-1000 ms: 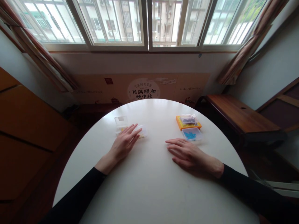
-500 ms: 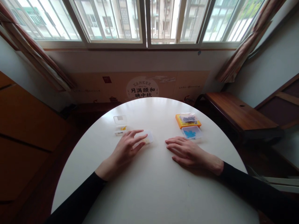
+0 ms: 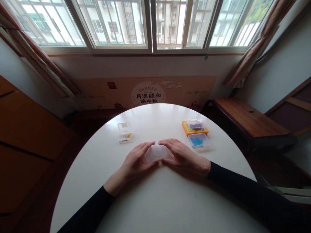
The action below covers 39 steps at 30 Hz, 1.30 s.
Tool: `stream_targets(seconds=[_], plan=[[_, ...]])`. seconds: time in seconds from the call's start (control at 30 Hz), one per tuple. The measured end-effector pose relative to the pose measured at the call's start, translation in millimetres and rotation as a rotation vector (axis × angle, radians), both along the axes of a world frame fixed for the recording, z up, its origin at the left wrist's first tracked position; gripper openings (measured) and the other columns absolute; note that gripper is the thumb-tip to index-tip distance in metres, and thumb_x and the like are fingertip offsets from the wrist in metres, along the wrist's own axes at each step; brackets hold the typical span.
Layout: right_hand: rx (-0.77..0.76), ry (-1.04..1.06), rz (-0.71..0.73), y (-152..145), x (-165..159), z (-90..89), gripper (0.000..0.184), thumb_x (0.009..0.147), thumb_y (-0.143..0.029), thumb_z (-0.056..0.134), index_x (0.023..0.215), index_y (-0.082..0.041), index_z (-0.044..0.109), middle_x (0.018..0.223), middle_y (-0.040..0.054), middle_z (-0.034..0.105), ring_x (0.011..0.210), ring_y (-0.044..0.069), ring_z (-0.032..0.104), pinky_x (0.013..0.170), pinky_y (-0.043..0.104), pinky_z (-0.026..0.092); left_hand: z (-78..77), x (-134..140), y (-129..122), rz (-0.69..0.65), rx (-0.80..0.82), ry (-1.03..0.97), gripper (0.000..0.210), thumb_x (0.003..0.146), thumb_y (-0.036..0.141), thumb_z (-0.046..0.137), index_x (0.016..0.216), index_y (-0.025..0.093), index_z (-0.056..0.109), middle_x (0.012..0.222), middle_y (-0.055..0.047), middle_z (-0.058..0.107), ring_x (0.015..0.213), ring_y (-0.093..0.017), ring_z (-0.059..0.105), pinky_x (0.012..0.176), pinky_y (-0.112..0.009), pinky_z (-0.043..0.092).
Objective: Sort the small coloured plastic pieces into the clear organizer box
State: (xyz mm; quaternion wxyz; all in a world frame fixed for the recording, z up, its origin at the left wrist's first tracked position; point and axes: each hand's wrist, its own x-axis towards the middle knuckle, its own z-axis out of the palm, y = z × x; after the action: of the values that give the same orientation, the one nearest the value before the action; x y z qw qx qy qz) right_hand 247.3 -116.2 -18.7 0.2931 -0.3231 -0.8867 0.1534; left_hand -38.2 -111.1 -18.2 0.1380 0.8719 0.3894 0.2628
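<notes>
At the middle of the table a small translucent plastic box (image 3: pixel 155 152) sits between my hands, with some pale bits faintly visible in it. My left hand (image 3: pixel 139 157) curves round its left side, thumb at the near edge and fingers at the far edge. From the right, my right hand (image 3: pixel 178 153) grips it in the same way, so the two sets of fingertips almost meet. Just beyond my right hand stands a clear box with blue pieces (image 3: pixel 197 141). Further left lies an open clear case (image 3: pixel 125 137) with small yellow and dark pieces.
An orange-yellow box (image 3: pixel 186 129) at the back right carries a clear box of dark pieces (image 3: pixel 195 124). All of it stands on a round white table (image 3: pixel 155 200). A wooden bench (image 3: pixel 250 116) is beyond the table on the right, and windows are ahead.
My right hand has moved left to the translucent box, and my left hand has closed round it from the other side. The box now lies slightly nearer to me.
</notes>
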Motion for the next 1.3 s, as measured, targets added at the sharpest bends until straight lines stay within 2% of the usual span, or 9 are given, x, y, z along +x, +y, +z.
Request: stream_targets(seconds=[0.07,0.17,0.3,0.47,0.6,0.8,1.03,1.3], plan=[[0.017,0.018,-0.002,2,0,1.3,0.062,0.102,-0.032,0.079,0.158,-0.025,0.053,0.150,0.0162,0.068,0.138,0.035,0.067,0.120,0.057,0.056,-0.2,-1,0,0.016,0.019,0.023,0.065,0.097,0.057,0.080,0.152,0.028,0.061,0.142,-0.013,0.074,0.125,-0.035,0.073,0.107,-0.051,0.061],[0.048,0.048,-0.041,0,16,6.8,0.065,0.101,-0.032,0.079,0.159,-0.026,0.051,0.151,0.0174,0.066,0.139,0.036,0.066,0.119,0.058,0.057,-1.5,-2,1,0.013,0.035,0.036,0.071,0.098,0.058,0.078,0.158,0.027,0.055,0.139,-0.014,0.074,0.125,-0.035,0.073,0.108,-0.051,0.060],[0.068,0.068,-0.154,-6,66,13.9,0.054,0.104,-0.031,0.075,0.154,-0.028,0.055,0.154,0.0167,0.065,0.143,0.038,0.064,0.120,0.060,0.057,-3.4,-3,1,0.019,0.031,0.035,0.082,0.098,0.056,0.077,0.167,0.026,0.043,0.141,-0.014,0.073,0.126,-0.034,0.072,0.109,-0.051,0.060],[0.117,0.021,-0.286,-14,141,14.4,0.048,0.105,-0.030,0.073,0.151,-0.028,0.059,0.155,0.0148,0.066,0.146,0.039,0.064,0.124,0.066,0.054,-3.6,1,0,0.035,0.036,0.095,0.065,0.101,0.054,0.073,0.156,0.025,0.054,0.146,-0.014,0.072,0.133,-0.035,0.070,0.113,-0.051,0.058],[0.113,-0.015,-0.328,-18,174,9.3,0.051,0.105,-0.033,0.073,0.153,-0.029,0.058,0.156,0.0145,0.065,0.146,0.038,0.065,0.123,0.065,0.056,-3.6,1,-1,0.036,0.049,0.109,0.060,0.102,0.052,0.072,0.154,0.026,0.057,0.149,-0.013,0.071,0.135,-0.035,0.069,0.113,-0.052,0.058],[0.179,-0.059,-0.347,-11,175,-0.9,0.065,0.097,-0.045,0.085,0.154,-0.028,0.058,0.160,0.0146,0.064,0.147,0.040,0.064,0.123,0.066,0.055,-3.3,-1,0,0.033,0.043,0.125,0.059,0.103,0.053,0.070,0.154,0.026,0.057,0.150,-0.014,0.070,0.136,-0.035,0.068,0.114,-0.052,0.058],[0.216,-0.077,-0.353,-2,172,-1.5,0.053,0.100,-0.044,0.082,0.148,-0.029,0.065,0.151,0.0127,0.071,0.139,0.039,0.069,0.118,0.066,0.057,-3.8,0,0,0.025,0.040,0.124,0.059,0.103,0.053,0.069,0.155,0.027,0.058,0.151,-0.014,0.069,0.138,-0.036,0.067,0.115,-0.053,0.057],[0.232,-0.096,-0.358,-3,183,-1.3,0.059,0.100,-0.048,0.082,0.152,-0.029,0.062,0.154,0.0129,0.069,0.142,0.039,0.067,0.121,0.065,0.055,-4.4,2,-1,0.048,0.084,0.104,0.062,0.102,0.050,0.071,0.158,0.027,0.055,0.149,-0.014,0.070,0.134,-0.035,0.070,0.114,-0.052,0.059]])
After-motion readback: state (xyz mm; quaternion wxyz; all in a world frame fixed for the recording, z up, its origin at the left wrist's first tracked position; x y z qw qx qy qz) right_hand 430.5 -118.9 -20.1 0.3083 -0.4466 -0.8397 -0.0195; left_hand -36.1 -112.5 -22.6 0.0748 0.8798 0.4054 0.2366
